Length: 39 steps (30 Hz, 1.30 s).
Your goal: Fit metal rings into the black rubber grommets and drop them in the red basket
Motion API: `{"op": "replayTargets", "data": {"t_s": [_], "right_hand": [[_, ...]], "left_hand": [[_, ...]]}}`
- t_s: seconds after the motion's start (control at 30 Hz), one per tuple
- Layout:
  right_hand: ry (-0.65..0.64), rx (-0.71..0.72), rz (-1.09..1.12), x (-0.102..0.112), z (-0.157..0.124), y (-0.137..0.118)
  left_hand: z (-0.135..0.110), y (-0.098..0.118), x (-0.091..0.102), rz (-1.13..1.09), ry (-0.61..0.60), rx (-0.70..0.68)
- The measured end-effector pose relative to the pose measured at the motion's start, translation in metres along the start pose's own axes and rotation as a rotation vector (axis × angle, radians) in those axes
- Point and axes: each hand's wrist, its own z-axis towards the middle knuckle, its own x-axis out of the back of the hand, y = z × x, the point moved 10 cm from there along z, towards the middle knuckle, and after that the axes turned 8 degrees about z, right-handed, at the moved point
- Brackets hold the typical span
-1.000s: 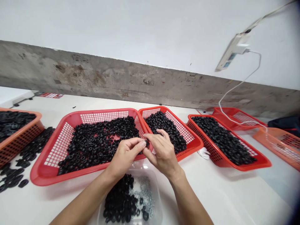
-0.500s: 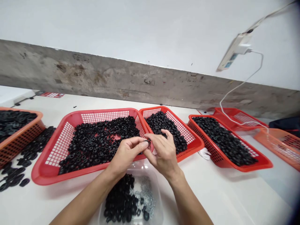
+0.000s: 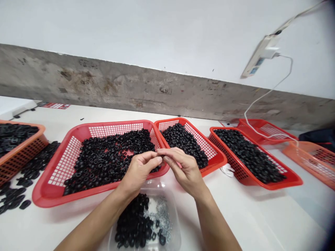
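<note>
My left hand (image 3: 140, 169) and my right hand (image 3: 183, 167) meet fingertip to fingertip over the near right corner of a red basket (image 3: 56, 198) of small black rings. Both are closed in a pinch on one small black part (image 3: 162, 160), mostly covered by the fingers; its exact kind cannot be made out. Below my wrists stands a clear plastic tub (image 3: 176, 223). Black round pieces (image 3: 133, 223) fill its left side, and tiny shiny silvery bits (image 3: 163, 216) lie on its right.
Right of the hands, a red basket (image 3: 218, 162) and another red basket (image 3: 295, 183) hold black round parts. An orange basket (image 3: 43, 134) and loose black pieces (image 3: 19, 197) are at left. A white cable (image 3: 247, 111) hangs from a power strip (image 3: 258, 57) into a basket behind.
My right hand's fingers have folded in closer against the left fingertips, covering more of the small black part. The baskets and tub stay in place; the view shifted slightly.
</note>
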Motion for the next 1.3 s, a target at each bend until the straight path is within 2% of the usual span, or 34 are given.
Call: {"op": "replayTargets", "data": {"t_s": [0.2, 0.3, 0.47, 0.63, 0.8, 1.13, 1.3], "right_hand": [[0.095, -0.135, 0.269, -0.002, 0.001, 0.015], [0.14, -0.132, 0.321, -0.004, 0.001, 0.017], [0.129, -0.014, 0.12, -0.005, 0.001, 0.008], [0.073, 0.108, -0.267, -0.012, -0.001, -0.015], [0.118, 0.144, -0.571, -0.02, -0.006, -0.021], [0.125, 0.157, -0.62, -0.017, -0.006, -0.021], [0.138, 0.199, -0.659, -0.013, -0.005, -0.023]], "left_hand": [[-0.001, -0.001, 0.0, -0.038, 0.014, 0.013], [0.0, -0.002, 0.002, -0.048, 0.02, 0.009], [0.001, -0.005, 0.005, -0.068, 0.051, 0.007], [0.001, -0.008, 0.011, -0.114, 0.114, 0.02], [0.0, -0.01, 0.001, -0.13, 0.076, 0.023], [-0.003, -0.009, -0.005, -0.095, 0.053, 0.011], [0.0, -0.003, -0.008, 0.008, -0.07, 0.018]]}}
